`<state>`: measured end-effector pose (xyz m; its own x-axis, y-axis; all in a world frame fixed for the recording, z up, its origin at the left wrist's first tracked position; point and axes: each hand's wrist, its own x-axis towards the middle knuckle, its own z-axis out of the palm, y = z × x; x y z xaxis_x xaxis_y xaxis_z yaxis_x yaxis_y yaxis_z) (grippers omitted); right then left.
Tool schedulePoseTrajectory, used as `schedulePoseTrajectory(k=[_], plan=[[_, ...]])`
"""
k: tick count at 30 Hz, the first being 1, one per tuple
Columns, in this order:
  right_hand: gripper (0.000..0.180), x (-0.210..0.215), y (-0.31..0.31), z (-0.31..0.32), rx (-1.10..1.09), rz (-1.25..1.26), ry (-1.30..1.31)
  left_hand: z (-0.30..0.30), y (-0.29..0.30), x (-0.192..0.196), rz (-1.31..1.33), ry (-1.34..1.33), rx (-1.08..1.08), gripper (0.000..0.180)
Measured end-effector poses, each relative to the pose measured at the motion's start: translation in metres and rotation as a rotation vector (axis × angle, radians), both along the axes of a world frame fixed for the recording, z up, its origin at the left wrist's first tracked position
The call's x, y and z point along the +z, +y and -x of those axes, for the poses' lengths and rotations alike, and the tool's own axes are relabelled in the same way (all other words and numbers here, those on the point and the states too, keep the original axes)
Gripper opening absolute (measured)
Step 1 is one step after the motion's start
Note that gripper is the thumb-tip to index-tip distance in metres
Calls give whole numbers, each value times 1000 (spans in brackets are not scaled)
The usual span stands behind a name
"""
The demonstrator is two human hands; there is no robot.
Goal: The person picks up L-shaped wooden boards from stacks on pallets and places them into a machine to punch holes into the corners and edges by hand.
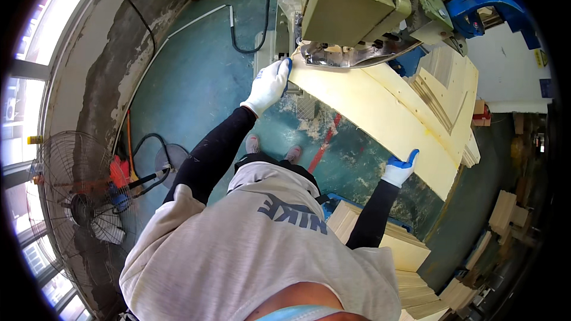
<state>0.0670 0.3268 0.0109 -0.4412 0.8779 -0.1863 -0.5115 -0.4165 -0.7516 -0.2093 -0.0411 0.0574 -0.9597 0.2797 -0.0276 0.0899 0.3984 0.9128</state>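
A long, pale wooden board (363,104) lies slanting in front of me, its far left end under the metal guard (339,56) of a green woodworking machine (345,15). My left hand (270,86), in a white glove with blue coating, grips the board's left end close beside that guard. Further right, my right hand (398,171) in a matching glove holds the near edge. Its thumb shows at the edge, while the fingers are hidden underneath. The part of the board below the guard is out of sight.
Stacked pale boards (443,83) rest just beyond the board, and more stacks (395,244) stand beside me on the right. A caged floor fan (83,208) is at the left by the windows. Sawdust (321,125) litters the green floor, and a black cable (247,50) hangs near the machine.
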Motion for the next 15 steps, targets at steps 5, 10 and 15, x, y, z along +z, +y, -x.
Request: schedulePoseTrajectory(k=[5,10,15], plan=[[45,2,7,9,59,6,19,-7,6,-3,1,-40,104,44],[45,7,8,11,95,-10,54,-10,11,-6,-6,51,122,44],[46,13,9,16,87,-12,30,-16,16,-2,-46,-43,165,43]])
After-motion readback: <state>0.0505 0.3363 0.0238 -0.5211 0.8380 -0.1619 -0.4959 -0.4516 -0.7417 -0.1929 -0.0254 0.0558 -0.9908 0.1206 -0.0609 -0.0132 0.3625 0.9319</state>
